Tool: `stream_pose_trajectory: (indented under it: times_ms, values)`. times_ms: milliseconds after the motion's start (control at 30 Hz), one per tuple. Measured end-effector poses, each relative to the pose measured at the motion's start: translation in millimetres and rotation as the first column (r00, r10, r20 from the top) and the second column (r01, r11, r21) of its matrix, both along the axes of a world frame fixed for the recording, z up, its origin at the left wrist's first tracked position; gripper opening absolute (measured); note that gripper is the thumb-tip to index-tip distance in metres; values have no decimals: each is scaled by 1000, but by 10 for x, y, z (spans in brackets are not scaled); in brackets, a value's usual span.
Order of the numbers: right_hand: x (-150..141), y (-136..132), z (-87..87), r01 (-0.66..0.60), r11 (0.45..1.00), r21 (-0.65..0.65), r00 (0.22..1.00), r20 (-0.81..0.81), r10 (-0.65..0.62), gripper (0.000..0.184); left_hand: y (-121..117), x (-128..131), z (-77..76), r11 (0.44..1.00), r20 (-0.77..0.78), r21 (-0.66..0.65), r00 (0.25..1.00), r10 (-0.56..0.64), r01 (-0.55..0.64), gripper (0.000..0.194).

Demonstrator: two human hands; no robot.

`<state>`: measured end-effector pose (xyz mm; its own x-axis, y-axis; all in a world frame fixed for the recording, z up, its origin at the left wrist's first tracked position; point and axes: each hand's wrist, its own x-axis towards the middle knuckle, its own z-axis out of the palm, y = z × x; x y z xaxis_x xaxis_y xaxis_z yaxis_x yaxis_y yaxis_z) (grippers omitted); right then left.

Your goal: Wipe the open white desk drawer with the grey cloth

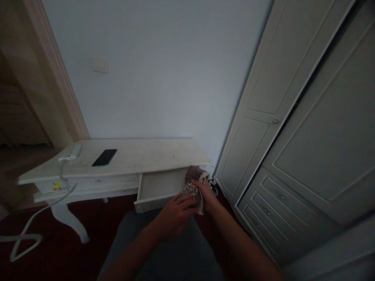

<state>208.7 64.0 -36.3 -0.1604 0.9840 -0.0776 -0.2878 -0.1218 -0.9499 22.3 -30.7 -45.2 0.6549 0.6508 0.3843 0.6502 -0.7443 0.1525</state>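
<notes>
A grey-brown cloth [191,174] with a pale pattern, bunched or folded and perhaps a towel, is held between my hands in front of the open drawer's right end. My right hand [204,190] grips its right side, with the thumb across the front. My left hand [176,214] holds the lower left part, fingers laid over the pattern. The drawer [161,183] is pulled out of the white table [146,153], and its bare bottom shows on the left. Behind the cloth, the drawer's right end is hidden.
A dark phone [104,157] lies on the tabletop, left of a white power strip [70,152] whose cable [38,214] hangs to the red floor. At right stands a tall white wardrobe [263,113] with small drawers. Something black and white [215,188] sits beside the table's right end.
</notes>
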Motion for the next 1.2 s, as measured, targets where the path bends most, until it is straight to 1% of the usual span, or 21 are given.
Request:
stream_pose_trajectory:
  times_ms: [33,67,100,133,167,200,233,267,300,333,400,500,600,700,767,833,933,1000,1067,1133,1200]
  values:
    - [104,33,41,70,992,103,989,120,-82,54,-29,-125,0,1000,16,-11,1000,6,-6,50]
    - [216,72,88,117,964,239,939,289,-186,53,-32,-275,-3,997,38,-15,997,74,-73,44]
    - [326,111,135,116,918,378,824,479,-302,51,-9,-444,-16,983,72,10,980,184,-185,40]
    - [421,143,177,60,875,480,645,651,-401,48,37,-621,-42,950,92,24,947,309,-312,38]
    - [488,164,209,-24,858,513,435,778,-452,45,99,-795,-85,904,103,41,902,420,-426,39]
    - [518,172,228,-91,869,487,251,855,-453,41,170,-955,-144,846,101,57,847,523,-529,41]
    - [504,164,234,-126,887,443,113,895,-431,38,240,-1090,-216,788,90,74,791,605,-611,43]
    - [445,142,228,-144,904,402,26,915,-403,34,304,-1196,-294,752,65,86,757,650,-654,46]
    - [344,107,211,-150,914,378,-17,923,-384,32,356,-1269,-371,749,24,85,753,657,-657,47]
    - [204,61,188,-154,917,368,-28,926,-376,31,394,-1314,-441,762,-16,76,763,646,-643,48]
    - [-160,-53,132,-179,914,364,-7,929,-371,33,433,-1342,-539,800,-75,43,796,600,-599,49]
    - [-795,-255,42,-268,895,355,45,933,-357,40,434,-1345,-572,830,-132,-2,822,553,-558,47]
    - [-1319,-452,-38,-381,819,428,175,904,-390,43,423,-1393,-541,819,-202,-72,813,546,-569,37]
    - [-1518,-579,-86,-471,731,494,277,869,-409,45,409,-1443,-505,788,-266,-137,789,554,-600,31]
    - [-1423,-589,-91,-497,703,509,302,861,-409,45,395,-1442,-470,794,-335,-131,780,528,-594,32]
    - [-1166,-523,-76,-497,716,490,285,872,-399,47,383,-1412,-419,808,-394,-99,768,505,-581,32]
    - [-577,-292,-27,-456,771,445,212,895,-391,47,389,-1351,-335,824,-465,-79,752,467,-561,38]
    - [-144,-94,7,-366,838,404,128,914,-385,42,425,-1313,-298,820,-508,-90,735,450,-565,41]
    - [230,82,27,-288,877,385,75,922,-380,41,478,-1271,-281,801,-531,-102,713,458,-590,42]
    - [470,194,27,-229,898,377,27,924,-381,42,526,-1219,-277,783,-531,-105,700,478,-613,41]
    - [534,226,12,-210,899,383,-4,920,-393,45,545,-1164,-275,772,-526,-101,693,494,-627,40]
